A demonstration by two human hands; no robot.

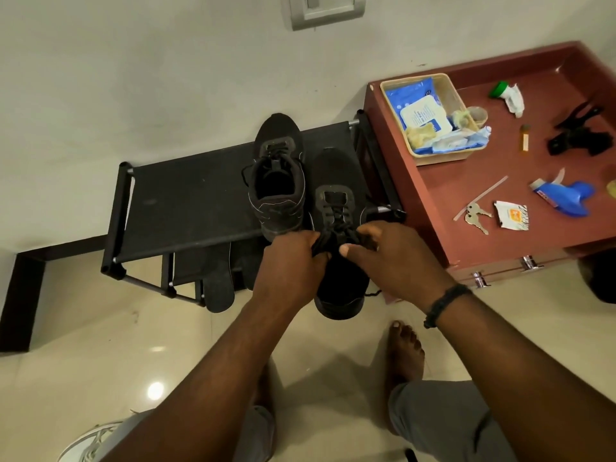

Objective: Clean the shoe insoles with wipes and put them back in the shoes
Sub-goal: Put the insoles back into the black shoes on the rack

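Matt black cloth shoes (336,195) — rack (186,195) top seemingly fabric; glossy floor tiles (100,345)

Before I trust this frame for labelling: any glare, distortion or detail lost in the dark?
Head view: a glare spot on the floor tiles; wide-angle bending bows the red tray; the held black shoe merges with the dark rack; both hands, left hand and right hand, look sharp.

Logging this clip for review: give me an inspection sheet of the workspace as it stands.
Surface: black shoe rack on tiled floor.
Job's things: one black shoe on the rack; second shoe held; loose insole leaning under the rack; wipes pack in a basket.
Clutter: keys, blue spray bottle, sachet on the maroon table.
Grippers: left hand and right hand grip the second shoe's opening.
Cables: nothing seen.
Surroundings: wall switch plate.
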